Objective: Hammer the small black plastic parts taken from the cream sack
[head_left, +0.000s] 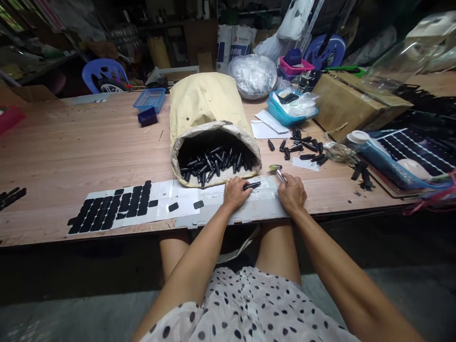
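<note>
My left hand is closed round a slim black plastic piece, whose narrow end points right. Beneath both hands lies a grey-white board at the table's front edge. My right hand grips a small hammer by its handle; the yellowish head is up and away from the black piece. Just beyond my hands, a cream sack lies on its side, its mouth facing me. Many similar black pieces fill the mouth.
On the left, a white sheet carries rows of black rounded stickers. Loose black pieces are scattered right of the sack. Behind them are a blue basket and a cardboard box. A tray stands at far right.
</note>
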`<action>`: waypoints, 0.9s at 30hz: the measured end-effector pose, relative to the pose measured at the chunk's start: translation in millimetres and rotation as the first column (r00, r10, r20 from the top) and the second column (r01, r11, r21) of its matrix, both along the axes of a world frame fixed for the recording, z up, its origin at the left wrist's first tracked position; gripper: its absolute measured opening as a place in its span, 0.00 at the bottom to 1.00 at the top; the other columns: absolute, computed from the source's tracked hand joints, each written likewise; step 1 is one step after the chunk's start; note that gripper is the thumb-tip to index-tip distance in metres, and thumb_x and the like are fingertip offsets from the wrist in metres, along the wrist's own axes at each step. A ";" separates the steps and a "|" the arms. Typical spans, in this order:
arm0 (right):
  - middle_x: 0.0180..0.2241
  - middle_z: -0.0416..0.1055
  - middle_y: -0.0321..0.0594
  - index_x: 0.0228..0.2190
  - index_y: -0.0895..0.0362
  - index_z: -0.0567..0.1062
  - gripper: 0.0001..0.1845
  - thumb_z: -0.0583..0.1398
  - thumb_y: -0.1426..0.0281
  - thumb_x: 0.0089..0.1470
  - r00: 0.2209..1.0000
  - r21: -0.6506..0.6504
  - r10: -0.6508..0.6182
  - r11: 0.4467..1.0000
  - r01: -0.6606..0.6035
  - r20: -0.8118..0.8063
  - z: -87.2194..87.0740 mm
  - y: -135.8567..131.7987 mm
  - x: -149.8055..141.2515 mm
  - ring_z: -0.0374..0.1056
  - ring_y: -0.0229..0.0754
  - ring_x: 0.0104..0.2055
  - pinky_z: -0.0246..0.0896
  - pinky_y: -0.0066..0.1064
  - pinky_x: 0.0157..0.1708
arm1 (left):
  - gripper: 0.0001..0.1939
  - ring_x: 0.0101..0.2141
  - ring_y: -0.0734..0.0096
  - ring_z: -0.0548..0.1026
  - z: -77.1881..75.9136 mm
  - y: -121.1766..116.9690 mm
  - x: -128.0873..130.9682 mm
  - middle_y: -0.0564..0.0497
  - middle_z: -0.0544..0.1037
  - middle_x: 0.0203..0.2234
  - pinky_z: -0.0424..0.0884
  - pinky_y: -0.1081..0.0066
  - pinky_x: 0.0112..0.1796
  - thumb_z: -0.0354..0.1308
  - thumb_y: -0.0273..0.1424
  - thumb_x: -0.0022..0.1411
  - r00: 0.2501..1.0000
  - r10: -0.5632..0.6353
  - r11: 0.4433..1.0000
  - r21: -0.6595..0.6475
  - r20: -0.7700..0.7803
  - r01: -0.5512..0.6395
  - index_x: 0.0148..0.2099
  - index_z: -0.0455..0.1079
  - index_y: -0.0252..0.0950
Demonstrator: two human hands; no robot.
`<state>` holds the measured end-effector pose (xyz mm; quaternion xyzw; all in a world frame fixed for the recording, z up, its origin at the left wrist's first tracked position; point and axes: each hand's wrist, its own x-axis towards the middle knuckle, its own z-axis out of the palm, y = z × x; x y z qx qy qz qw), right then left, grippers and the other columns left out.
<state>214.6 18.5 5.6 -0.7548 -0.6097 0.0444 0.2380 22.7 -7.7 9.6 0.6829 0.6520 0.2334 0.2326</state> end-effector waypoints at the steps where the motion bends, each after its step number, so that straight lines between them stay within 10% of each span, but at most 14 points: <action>1: 0.36 0.68 0.46 0.49 0.53 0.79 0.21 0.54 0.74 0.57 1.000 -0.005 -0.020 1.000 0.020 0.019 -3.5 2.5 0.5 0.63 0.47 0.39 0.53 0.33 0.34 | 0.09 0.48 0.59 0.70 -0.7 -0.4 0.0 0.49 0.75 0.41 0.64 0.61 0.51 0.61 0.34 0.63 1.000 -0.003 1.000 0.004 -0.001 0.003 0.45 0.77 0.43; 10: 0.39 0.68 0.50 0.49 0.55 0.76 0.19 0.52 0.72 0.60 0.979 0.040 -0.028 0.999 0.021 0.201 -12.0 0.7 -15.3 0.61 0.50 0.42 0.50 0.34 0.34 | 0.09 0.46 0.62 0.73 8.8 -8.3 -4.9 0.49 0.76 0.43 0.67 0.63 0.50 0.59 0.32 0.64 0.985 -0.015 1.000 0.020 0.172 0.012 0.46 0.76 0.40; 14: 0.41 0.68 0.52 0.50 0.56 0.75 0.19 0.52 0.72 0.61 0.978 0.011 -0.022 1.000 0.021 0.205 -8.6 1.0 -17.2 0.61 0.52 0.43 0.51 0.36 0.35 | 0.15 0.39 0.65 0.75 9.4 -75.6 -11.6 0.47 0.79 0.42 0.71 0.66 0.44 0.56 0.39 0.66 0.893 -0.218 0.974 0.039 0.393 0.221 0.50 0.75 0.40; 18: 0.41 0.67 0.52 0.51 0.56 0.75 0.20 0.51 0.72 0.61 0.980 0.003 -0.016 1.000 0.016 0.198 -8.1 -0.1 -17.7 0.61 0.52 0.44 0.52 0.37 0.35 | 0.16 0.33 0.65 0.76 -28.3 -161.7 -24.3 0.49 0.81 0.33 0.72 0.65 0.44 0.60 0.43 0.61 0.791 -0.402 0.859 -0.110 0.461 0.501 0.46 0.78 0.41; 23: 0.42 0.67 0.53 0.51 0.56 0.74 0.20 0.51 0.71 0.61 0.977 -0.016 -0.023 1.000 0.027 0.211 -7.6 0.0 -19.0 0.61 0.53 0.44 0.53 0.36 0.36 | 0.17 0.42 0.59 0.78 -94.9 -176.6 -43.2 0.45 0.81 0.41 0.73 0.63 0.45 0.56 0.37 0.63 0.928 0.206 0.844 -0.537 0.312 -0.007 0.51 0.75 0.37; 27: 0.42 0.68 0.52 0.51 0.56 0.74 0.20 0.51 0.72 0.61 0.973 -0.024 -0.029 0.999 0.035 0.227 -7.3 1.0 -19.7 0.62 0.52 0.45 0.52 0.36 0.35 | 0.16 0.53 0.52 0.74 -119.6 -130.9 -50.7 0.45 0.80 0.47 0.68 0.56 0.54 0.51 0.32 0.65 0.965 0.238 0.783 -0.610 0.107 -0.125 0.52 0.74 0.42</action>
